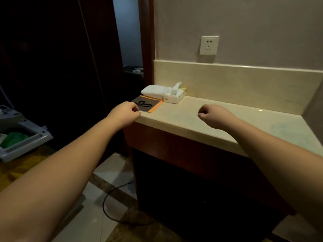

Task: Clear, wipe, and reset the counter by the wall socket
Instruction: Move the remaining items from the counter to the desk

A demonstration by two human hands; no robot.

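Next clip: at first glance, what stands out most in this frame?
Two bare forearms reach in, ending in the left hand at the counter's near left corner and the right hand above its middle, both with curled fingers and nothing held. At the counter's left end lie a dark mat with orange border, a folded white towel and a tissue box; a white wall socket sits above.

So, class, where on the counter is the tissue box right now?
In the head view the tissue box sits at the counter's far left end against the backsplash, touching the folded white towel on its left, behind the orange-edged card.
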